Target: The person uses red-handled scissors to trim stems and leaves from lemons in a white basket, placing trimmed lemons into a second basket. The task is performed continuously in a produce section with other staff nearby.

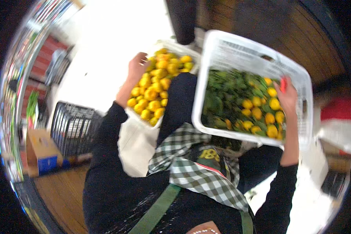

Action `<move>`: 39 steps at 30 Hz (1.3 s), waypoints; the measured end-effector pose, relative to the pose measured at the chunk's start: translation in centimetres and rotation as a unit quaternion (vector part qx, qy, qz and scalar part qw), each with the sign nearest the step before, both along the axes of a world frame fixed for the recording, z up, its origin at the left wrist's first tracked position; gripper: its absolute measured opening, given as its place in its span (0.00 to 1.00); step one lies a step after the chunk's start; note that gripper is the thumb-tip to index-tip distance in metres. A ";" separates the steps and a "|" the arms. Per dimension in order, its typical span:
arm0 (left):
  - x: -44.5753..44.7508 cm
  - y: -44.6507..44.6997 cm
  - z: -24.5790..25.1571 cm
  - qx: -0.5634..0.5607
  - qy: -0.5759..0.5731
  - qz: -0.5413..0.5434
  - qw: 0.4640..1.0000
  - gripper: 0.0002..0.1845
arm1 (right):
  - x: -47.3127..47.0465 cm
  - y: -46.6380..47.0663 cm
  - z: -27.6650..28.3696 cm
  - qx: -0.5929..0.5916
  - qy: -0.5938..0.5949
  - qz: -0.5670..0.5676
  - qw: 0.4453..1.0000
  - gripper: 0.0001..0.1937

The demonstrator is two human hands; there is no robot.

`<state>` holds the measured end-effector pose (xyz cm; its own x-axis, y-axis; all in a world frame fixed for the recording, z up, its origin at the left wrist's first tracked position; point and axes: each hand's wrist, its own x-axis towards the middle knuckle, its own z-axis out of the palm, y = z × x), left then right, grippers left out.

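Note:
My left hand [138,66] is at the left rim of a pale crate filled with small orange-yellow citrus fruits [152,94]. Its fingers are bent beside the fruit, and blur hides whether they hold one. Inside a white plastic basket [253,44], my right hand [288,95] grips a red-handled tool [283,84], whose blades I cannot make out. Green leaves [228,90] fill the basket's left side. More yellow citrus fruits [256,112] lie among leaves on its right, close to my right hand.
A black slatted basket [76,125] and an open cardboard box [42,146] stand at left, near stocked shelves [17,96]. Beyond the crate is a dark upright shape [182,20]. A red and white bag-like object [337,125] lies at far right. My knee [177,102] overlaps the fruit crate.

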<state>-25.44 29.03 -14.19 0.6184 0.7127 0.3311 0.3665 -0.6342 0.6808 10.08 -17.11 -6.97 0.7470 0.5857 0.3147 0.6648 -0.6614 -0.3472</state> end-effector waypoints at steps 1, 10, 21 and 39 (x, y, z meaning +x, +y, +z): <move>2.1 -2.7 4.2 -0.027 -0.006 -0.013 1.000 0.14 | -0.9 1.3 1.4 -0.023 0.048 -0.022 0.998 0.29; 20.5 -24.1 11.9 0.030 0.131 -0.540 0.831 0.14 | -0.1 0.2 2.3 0.041 -0.005 -0.052 0.998 0.26; 28.1 -32.8 -6.7 0.227 0.436 -0.553 0.672 0.27 | -0.3 -0.2 3.6 0.098 -0.017 -0.022 0.995 0.25; 27.2 -31.9 -7.9 0.138 0.487 -0.524 0.685 0.48 | -0.2 -0.2 3.6 0.083 -0.027 -0.015 0.996 0.24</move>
<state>1.79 -2.91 -22.12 0.7664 -0.2974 -0.5693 -0.1922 -0.9519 0.2384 9.85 -17.30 -3.41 0.7432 0.4993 0.4454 0.6658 -0.6177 -0.4185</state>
